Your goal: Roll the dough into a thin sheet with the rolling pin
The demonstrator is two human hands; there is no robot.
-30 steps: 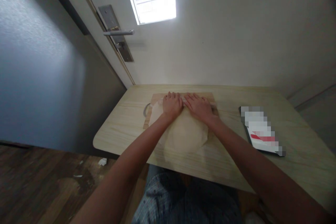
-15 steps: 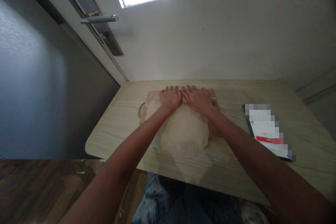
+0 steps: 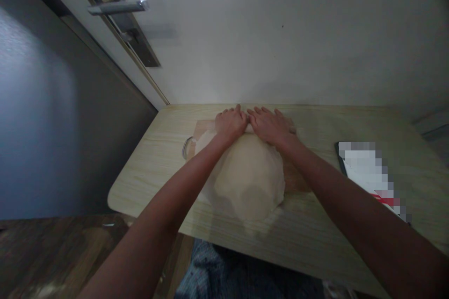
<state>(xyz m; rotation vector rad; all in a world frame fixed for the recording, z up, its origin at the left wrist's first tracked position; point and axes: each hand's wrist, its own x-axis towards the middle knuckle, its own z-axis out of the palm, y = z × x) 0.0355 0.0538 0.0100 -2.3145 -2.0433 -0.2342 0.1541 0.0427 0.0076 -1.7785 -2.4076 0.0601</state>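
Note:
A large, thin, pale sheet of dough [image 3: 249,177] lies over a wooden cutting board [image 3: 298,178] and hangs past its near edge. My left hand [image 3: 231,124] rests palm down at the far edge of the dough, fingers stretched forward. Beside it, thumbs almost touching, my right hand [image 3: 270,125] presses flat with its fingers extended. Under both palms runs a narrow roll-like ridge; whether it is folded dough or a rolling pin, I cannot tell. A metal ring handle [image 3: 185,147] sticks out at the board's left side.
The light wood table [image 3: 143,173] stands against a white door with a metal lever handle [image 3: 119,7] and a small window. To the right lies a flat dark-edged item [image 3: 368,168], its white and red surface blurred out. Dark flooring [image 3: 52,252] shows at lower left.
Both hands have pushed slightly farther forward on the far edge of the dough. The near edge of the dough sheet has shifted a little toward me. The camera view has tilted down.

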